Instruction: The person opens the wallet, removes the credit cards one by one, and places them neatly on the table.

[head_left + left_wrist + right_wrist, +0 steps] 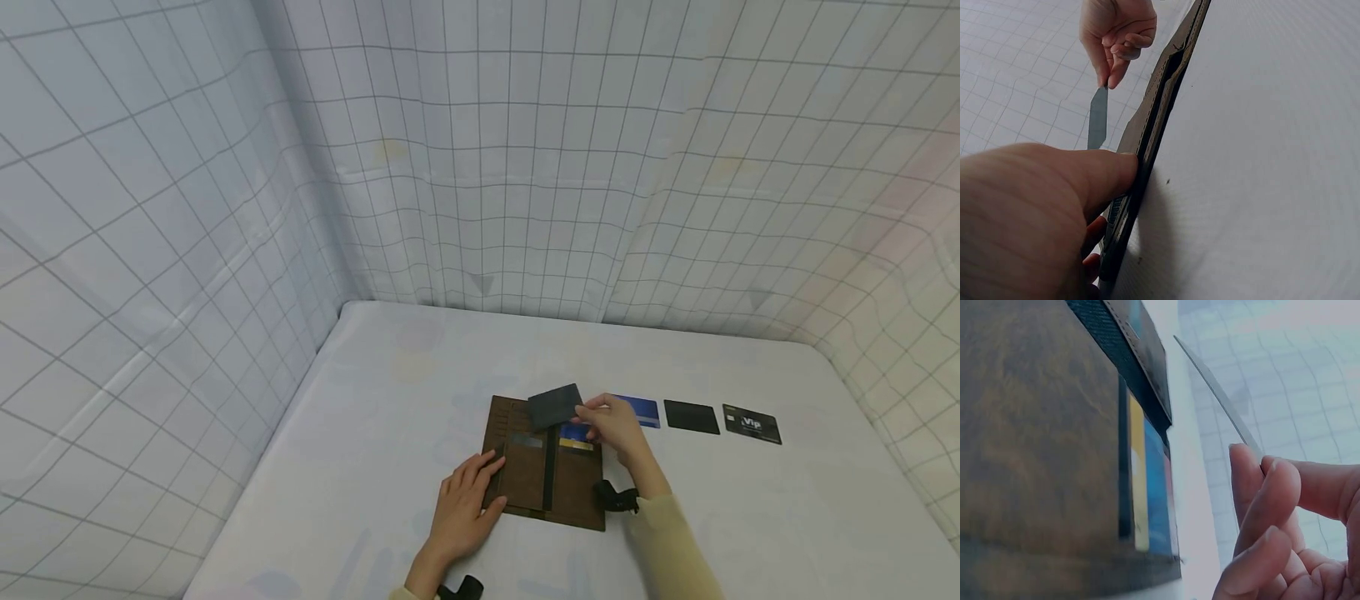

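Backdrop: white fabric walls (487,167) marked with a dark grid enclose the far side and both flanks.
Work surface: white-covered table (360,417).
Clock reference: head view, dial centred on the wallet, 12 o'clock pointing away from the person.
Wallet: brown wallet (525,479), unfolded and lying on the table, pocket side up; a dark band (550,475) runs down its middle.
Wallet pockets: a blue card (576,432) and a yellow-edged card (576,444) show at 1 o'clock; a grayish card (527,441) shows at 11 o'clock.
Dark card: dark gray card (553,407) at 12 o'clock, raised and tilted over the far edge; the right wrist view shows a gap between it and the wallet.
Right hand: right hand (617,427) at 2 o'clock, pinching the dark gray card between thumb and forefinger.
Left hand: left hand (461,508) at 8 o'clock, not clenched; fingers laid on the wallet, thumb touching its near edge.
Card row: blue-and-white card (641,412) at 2 o'clock, partly hidden by the right hand; then black card (692,417) and "Vip" card (752,424) toward 3 o'clock, all spaced apart.
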{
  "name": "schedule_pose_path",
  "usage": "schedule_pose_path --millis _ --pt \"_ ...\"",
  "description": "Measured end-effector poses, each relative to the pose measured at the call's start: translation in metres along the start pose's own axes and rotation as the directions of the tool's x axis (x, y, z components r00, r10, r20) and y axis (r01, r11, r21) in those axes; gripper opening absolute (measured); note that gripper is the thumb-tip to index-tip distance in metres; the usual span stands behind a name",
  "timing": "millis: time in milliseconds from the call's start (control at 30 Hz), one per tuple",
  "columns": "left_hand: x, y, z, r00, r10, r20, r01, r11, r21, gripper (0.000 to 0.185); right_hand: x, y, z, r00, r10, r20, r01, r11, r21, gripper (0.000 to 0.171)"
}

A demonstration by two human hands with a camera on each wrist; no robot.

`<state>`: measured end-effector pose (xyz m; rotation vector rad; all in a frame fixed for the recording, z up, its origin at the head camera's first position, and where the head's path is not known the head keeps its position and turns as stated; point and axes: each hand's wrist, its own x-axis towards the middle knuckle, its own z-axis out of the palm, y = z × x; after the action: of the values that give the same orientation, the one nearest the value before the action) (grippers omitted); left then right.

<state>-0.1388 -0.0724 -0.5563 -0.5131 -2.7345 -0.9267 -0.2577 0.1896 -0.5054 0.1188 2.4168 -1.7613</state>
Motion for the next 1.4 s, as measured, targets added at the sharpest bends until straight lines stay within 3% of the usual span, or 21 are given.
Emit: schedule_pose_path --millis 433,633,1067,1400 --pt "0.0 0.0 0.001 1.0 -0.003 -0.001 0.003 1.0 -0.003 0.05 -0.03 0.006 -0.043 0.981 0.02 -0.193 -0.019 1.0 0.008 0.028" --pt "0.0 0.001 0.0 1.0 0.003 -0.002 -0.003 1.0 0.004 0.05 -0.043 0.011 -0.059 0.97 0.054 -0.239 -0.049 0.998 0.028 0.029" --pt "0.001 0.001 0.0 1.0 0.007 -0.009 -0.007 1.0 0.01 0.049 -0.06 0.031 -0.077 0.955 0.153 -0.253 -0.163 0.986 -0.019 0.03" --pt "0.0 0.0 0.001 0.999 0.026 -0.03 -0.026 1.0 0.017 0.049 -0.064 0.043 -0.079 0.948 0.208 -0.242 -0.211 0.977 0.011 0.027"
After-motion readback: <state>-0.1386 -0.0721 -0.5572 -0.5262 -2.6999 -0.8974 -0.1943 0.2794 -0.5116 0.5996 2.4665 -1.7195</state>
